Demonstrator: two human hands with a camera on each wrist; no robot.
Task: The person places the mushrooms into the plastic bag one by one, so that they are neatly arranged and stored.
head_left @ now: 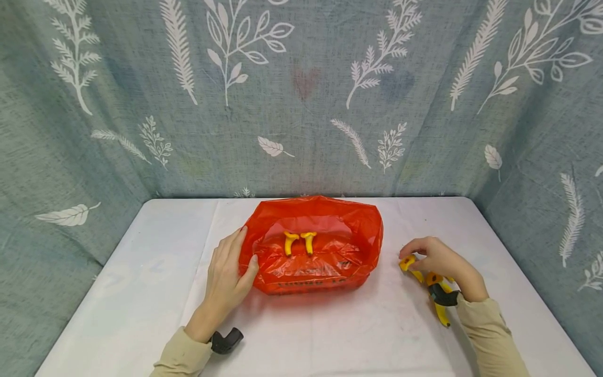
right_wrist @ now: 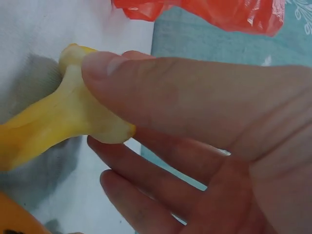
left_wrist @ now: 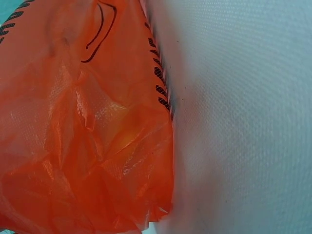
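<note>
An orange-red plastic bag (head_left: 306, 286) lies with its mouth spread wide at the table's middle. Inside it are two small yellow banana-shaped pieces (head_left: 309, 244), side by side. My left hand (head_left: 225, 275) rests against the bag's left side, thumb spread from the fairly straight fingers; the left wrist view shows only the bag's printed wall (left_wrist: 97, 146) and tablecloth. To the right, my right hand (head_left: 438, 259) pinches another yellow banana-shaped piece (right_wrist: 85, 105) with a pale, flared end between thumb and fingers. Under that wrist lie more yellow pieces (head_left: 442, 315), partly hidden.
White cloth (head_left: 330, 335) covers the table. Grey-green curtains (head_left: 306, 131) with white leaf prints hang behind and at both sides. Black wrist devices (head_left: 227, 341) are worn at both wrists. An orange rounded shape (right_wrist: 17, 217) shows at the right wrist view's lower left corner.
</note>
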